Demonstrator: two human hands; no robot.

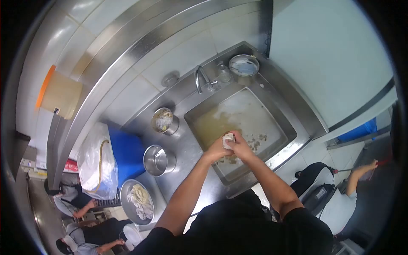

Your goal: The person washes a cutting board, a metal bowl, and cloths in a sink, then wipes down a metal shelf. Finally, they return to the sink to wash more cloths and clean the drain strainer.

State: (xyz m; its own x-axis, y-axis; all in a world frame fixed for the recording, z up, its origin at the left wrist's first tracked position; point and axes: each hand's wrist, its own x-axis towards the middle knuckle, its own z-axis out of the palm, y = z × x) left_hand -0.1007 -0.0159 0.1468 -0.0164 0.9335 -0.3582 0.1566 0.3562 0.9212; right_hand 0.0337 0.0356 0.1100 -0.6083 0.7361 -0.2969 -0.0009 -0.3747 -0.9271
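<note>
Over the sink [199, 146] my left hand [217, 149] and my right hand [241, 147] are pressed together. Between them is a small, whitish, crumpled lump [228, 138] that looks like a wet cloth. Both hands are closed around it, with part showing at the top. Below, the basin holds cloudy, yellow-brown water and scattered brownish bits [257, 140]. At the lower left, a metal bowl [125, 204] contains more pale, crumpled, cloth-like material [140, 199].
A tap [199, 80] rises behind the basin near a metal pot [245, 70]. On the left counter stand a pot with scraps [165, 121] and another metal pot [159, 160]. Beside them is a blue bin [125, 151]. Co-workers are at the lower left [97, 233] and right [340, 208].
</note>
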